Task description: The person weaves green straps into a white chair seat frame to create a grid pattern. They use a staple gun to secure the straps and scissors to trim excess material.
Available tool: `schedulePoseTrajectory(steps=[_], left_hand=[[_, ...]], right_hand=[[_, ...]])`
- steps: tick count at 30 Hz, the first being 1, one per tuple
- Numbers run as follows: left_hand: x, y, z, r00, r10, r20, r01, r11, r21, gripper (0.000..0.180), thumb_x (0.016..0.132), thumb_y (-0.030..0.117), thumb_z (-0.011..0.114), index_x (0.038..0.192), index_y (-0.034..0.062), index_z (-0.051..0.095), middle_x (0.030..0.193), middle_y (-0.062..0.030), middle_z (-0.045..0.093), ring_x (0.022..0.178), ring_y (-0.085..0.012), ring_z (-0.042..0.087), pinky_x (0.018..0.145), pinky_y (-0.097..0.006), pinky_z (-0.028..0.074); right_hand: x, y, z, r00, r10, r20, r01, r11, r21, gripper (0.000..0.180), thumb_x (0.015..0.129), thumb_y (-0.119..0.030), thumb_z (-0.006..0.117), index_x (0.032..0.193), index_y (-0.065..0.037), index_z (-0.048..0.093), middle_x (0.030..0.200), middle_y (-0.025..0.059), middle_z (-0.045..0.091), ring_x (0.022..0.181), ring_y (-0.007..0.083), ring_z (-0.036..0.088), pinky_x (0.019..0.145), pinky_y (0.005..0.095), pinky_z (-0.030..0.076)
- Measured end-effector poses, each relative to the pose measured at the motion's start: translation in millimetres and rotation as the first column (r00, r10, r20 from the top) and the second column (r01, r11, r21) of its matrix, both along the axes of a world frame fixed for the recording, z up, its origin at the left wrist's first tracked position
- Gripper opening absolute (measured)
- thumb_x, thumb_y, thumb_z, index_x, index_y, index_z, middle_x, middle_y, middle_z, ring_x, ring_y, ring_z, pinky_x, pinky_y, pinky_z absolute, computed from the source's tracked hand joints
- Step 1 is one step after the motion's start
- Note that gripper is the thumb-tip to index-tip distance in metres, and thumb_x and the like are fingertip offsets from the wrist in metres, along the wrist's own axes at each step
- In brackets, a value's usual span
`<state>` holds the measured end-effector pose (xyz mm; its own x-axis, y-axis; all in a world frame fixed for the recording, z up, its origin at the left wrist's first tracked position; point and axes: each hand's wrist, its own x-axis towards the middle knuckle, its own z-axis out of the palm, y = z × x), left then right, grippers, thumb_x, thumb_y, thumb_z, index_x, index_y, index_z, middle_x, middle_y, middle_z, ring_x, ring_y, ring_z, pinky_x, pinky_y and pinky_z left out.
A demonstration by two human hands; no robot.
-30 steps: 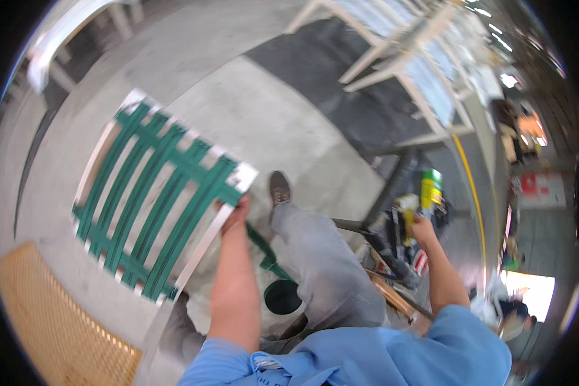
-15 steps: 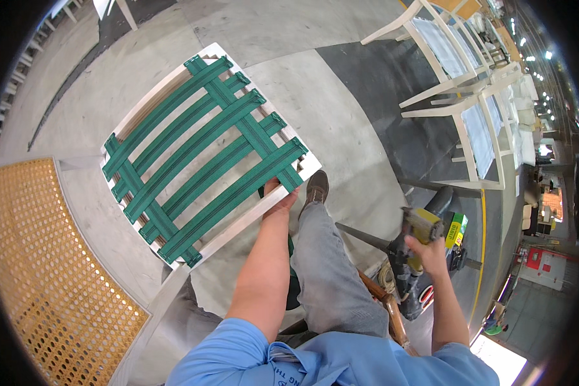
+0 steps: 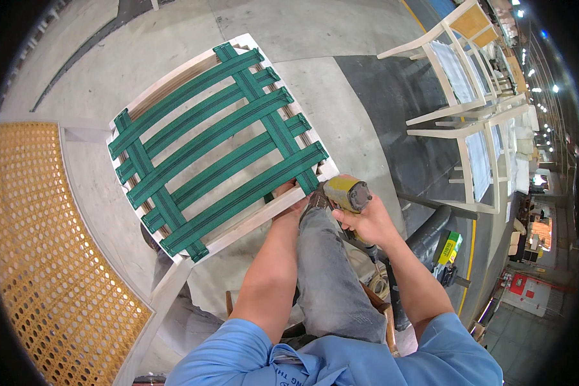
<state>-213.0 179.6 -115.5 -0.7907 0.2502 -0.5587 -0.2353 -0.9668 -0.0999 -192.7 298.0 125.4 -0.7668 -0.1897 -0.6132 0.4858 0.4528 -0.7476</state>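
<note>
A pale wooden chair frame [image 3: 251,226] is tilted in front of me, with green webbing straps [image 3: 215,138] crossing its seat opening. My left hand [image 3: 291,207] is wrapped round the near rail, close to the right corner; the rail and a strap partly hide its fingers. In my right hand [image 3: 370,222] is a yellow and dark staple gun [image 3: 346,193], its nose beside that same corner, near the end of a crosswise strap. I cannot tell whether the nose touches the frame. The woven cane backrest [image 3: 51,251] of the chair fills the left side.
Several pale chairs with light seats [image 3: 453,71] stand at the upper right. A green and yellow box [image 3: 449,248] lies beyond my right forearm, beside a dark cylindrical part [image 3: 428,235]. A coiled hose [image 3: 379,283] hangs beside my right leg.
My right hand has brought the staple gun leftward, from beside the green and yellow box to the frame's right corner. The frame and my left hand appear slightly further right in view.
</note>
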Motion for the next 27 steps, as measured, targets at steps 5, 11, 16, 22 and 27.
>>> schedulePoseTrajectory(steps=[5, 11, 16, 22, 27], left_hand=[[-1.3, 3.4, 2.2, 0.999, 0.024, 0.036, -0.026, 0.997, 0.069, 0.023, 0.096, 0.029, 0.057, 0.102, 0.0083, 0.067, 0.086, -0.0085, 0.071, 0.067, -0.0200, 0.069, 0.046, -0.030, 0.050], [0.1, 7.3, 6.3, 0.992, 0.019, 0.122, -0.034, 0.991, 0.126, 0.021, 0.096, 0.027, 0.058, 0.100, 0.0085, 0.066, 0.087, -0.0066, 0.071, 0.072, -0.0204, 0.069, 0.054, -0.034, 0.057], [0.2, 1.7, -16.6, 0.999, 0.038, 0.015, -0.041, 0.964, 0.264, 0.019, 0.096, 0.025, 0.059, 0.099, 0.0083, 0.067, 0.091, -0.0062, 0.071, 0.079, -0.0190, 0.069, 0.068, -0.035, 0.061], [-0.9, 6.0, -11.7, 0.997, 0.046, 0.060, -0.057, 0.980, 0.192, 0.023, 0.097, 0.026, 0.057, 0.102, 0.0057, 0.067, 0.098, -0.0099, 0.070, 0.089, -0.0222, 0.069, 0.080, -0.037, 0.060], [2.4, 2.8, -3.0, 0.994, 0.020, 0.103, -0.035, 0.988, 0.149, 0.027, 0.099, 0.029, 0.055, 0.103, 0.0047, 0.066, 0.097, -0.0103, 0.069, 0.092, -0.0246, 0.068, 0.084, -0.040, 0.059]], right_hand=[[0.6, -1.8, -9.4, 1.000, -0.001, -0.030, 0.002, 1.000, 0.019, 0.062, 0.084, -0.003, 0.074, 0.139, -0.007, 0.047, 0.095, 0.0022, 0.064, 0.072, 0.0098, 0.055, 0.059, 0.0262, 0.049], [3.1, -2.7, -8.0, 0.998, -0.002, -0.061, 0.006, 0.997, 0.071, 0.061, 0.084, -0.004, 0.075, 0.139, -0.008, 0.049, 0.095, 0.0020, 0.064, 0.070, 0.0096, 0.056, 0.057, 0.0267, 0.049], [8.8, -8.5, -12.8, 0.999, -0.011, -0.043, 0.012, 1.000, 0.027, 0.062, 0.084, -0.006, 0.075, 0.139, -0.009, 0.049, 0.097, 0.0025, 0.065, 0.072, 0.0091, 0.058, 0.057, 0.0270, 0.049], [11.5, -13.6, -9.3, 0.999, -0.013, -0.042, 0.016, 0.997, 0.075, 0.062, 0.083, -0.008, 0.076, 0.140, -0.010, 0.050, 0.097, 0.0026, 0.066, 0.072, 0.0085, 0.058, 0.057, 0.0266, 0.050], [16.2, -22.4, -7.4, 0.999, 0.016, -0.033, -0.012, 0.994, 0.112, 0.064, 0.083, -0.008, 0.076, 0.141, -0.012, 0.049, 0.102, 0.0023, 0.066, 0.075, 0.0085, 0.059, 0.058, 0.0258, 0.051]])
